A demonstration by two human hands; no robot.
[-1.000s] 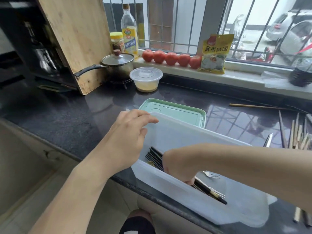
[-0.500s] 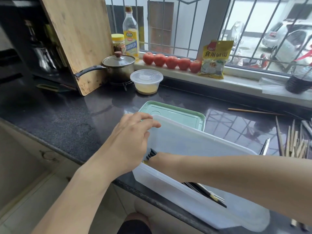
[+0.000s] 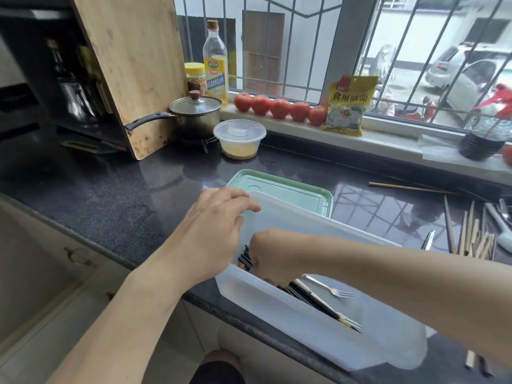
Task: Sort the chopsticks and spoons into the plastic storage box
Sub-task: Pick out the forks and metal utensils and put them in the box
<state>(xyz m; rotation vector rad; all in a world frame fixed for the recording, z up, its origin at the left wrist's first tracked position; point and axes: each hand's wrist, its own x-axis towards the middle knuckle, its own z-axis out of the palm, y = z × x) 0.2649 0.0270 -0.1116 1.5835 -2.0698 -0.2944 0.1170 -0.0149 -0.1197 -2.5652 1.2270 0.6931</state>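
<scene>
While right hand point(image 3: 273, 257) clenches black chopsticks point(image 3: 310, 296) inside storage box point(image 3: 304, 322), long axis near-right; left hand point(image 3: 219, 228) relaxed, steadying far-left rim.

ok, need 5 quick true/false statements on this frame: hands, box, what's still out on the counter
1. The right hand reaches into the plastic storage box. True.
2. The left hand rests at the box's far left corner. True.
3. The green lid is closed on the box. False: it lies on the counter behind the box.
4. A fork lies in the box. True.
5. All chopsticks are already boxed. False: wooden chopsticks lie on the counter to the right.
</scene>
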